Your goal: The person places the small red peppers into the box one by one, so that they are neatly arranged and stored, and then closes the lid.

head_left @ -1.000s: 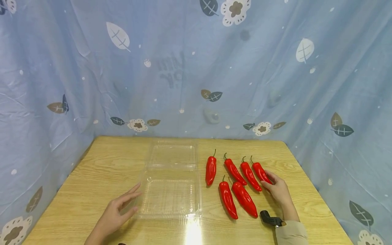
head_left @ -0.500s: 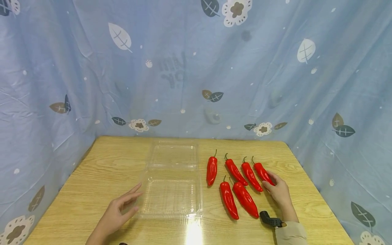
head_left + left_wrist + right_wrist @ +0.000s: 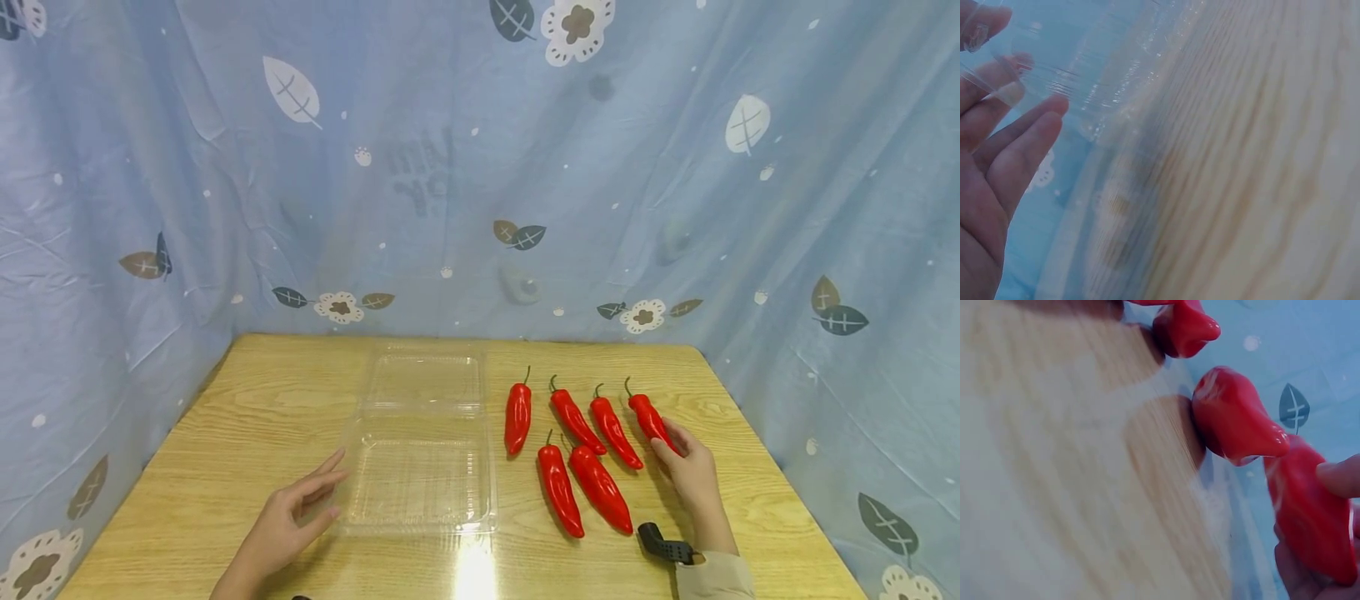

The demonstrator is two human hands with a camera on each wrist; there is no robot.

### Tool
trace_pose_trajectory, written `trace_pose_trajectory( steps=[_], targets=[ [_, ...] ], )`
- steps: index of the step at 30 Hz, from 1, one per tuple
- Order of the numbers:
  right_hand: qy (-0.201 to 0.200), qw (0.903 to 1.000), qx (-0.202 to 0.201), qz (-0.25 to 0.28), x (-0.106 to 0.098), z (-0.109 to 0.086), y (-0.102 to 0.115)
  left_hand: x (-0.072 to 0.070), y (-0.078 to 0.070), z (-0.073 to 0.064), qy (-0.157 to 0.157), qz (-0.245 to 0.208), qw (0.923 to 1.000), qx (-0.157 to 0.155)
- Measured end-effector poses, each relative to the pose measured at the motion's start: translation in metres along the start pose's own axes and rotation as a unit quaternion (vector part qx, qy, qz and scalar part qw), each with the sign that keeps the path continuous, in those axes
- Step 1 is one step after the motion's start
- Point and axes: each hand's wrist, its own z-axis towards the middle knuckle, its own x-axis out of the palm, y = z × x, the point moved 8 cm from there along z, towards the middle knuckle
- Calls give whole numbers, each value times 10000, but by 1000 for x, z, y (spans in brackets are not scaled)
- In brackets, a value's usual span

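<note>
My right hand (image 3: 692,467) pinches the lower end of a red chili pepper (image 3: 651,418) between thumb and fingers, at the right end of the back row. Seen from the right wrist, that held pepper (image 3: 1310,509) slants beside another red pepper (image 3: 1232,419) on the table. My left hand (image 3: 288,512) is at the left edge of a clear plastic clamshell box (image 3: 491,492), thumb and fingers apart. In the left wrist view its fingers (image 3: 1029,150) are relaxed, right at the clear plastic (image 3: 1104,81). The box lies open, its lid (image 3: 423,408) toward the back.
Several more red peppers lie between the box and my right hand, among them one at the back left (image 3: 517,421) and two in front (image 3: 558,492). A wooden table (image 3: 225,442) carries everything. A blue patterned curtain (image 3: 450,275) surrounds its back and sides.
My right hand has shifted slightly to the right with the pepper, widening the gap to the neighbouring pepper. My left hand and the box stay where they were.
</note>
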Motion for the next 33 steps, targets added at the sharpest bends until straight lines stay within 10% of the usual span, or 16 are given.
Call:
trace_pose_trajectory(
  steps=[8,20,33],
  targets=[
    [-270,9970,-438,577,-6,-11,18,-1,-3,-1,-73,-124,9994,307],
    [-329,9891,-963,1062,-2,-26,45,1,6,-1,144,-50,9993,-327],
    [-133,9798,-1470,1353,13,-37,76,-1,-1,-1,-72,-334,9992,213]
  ],
)
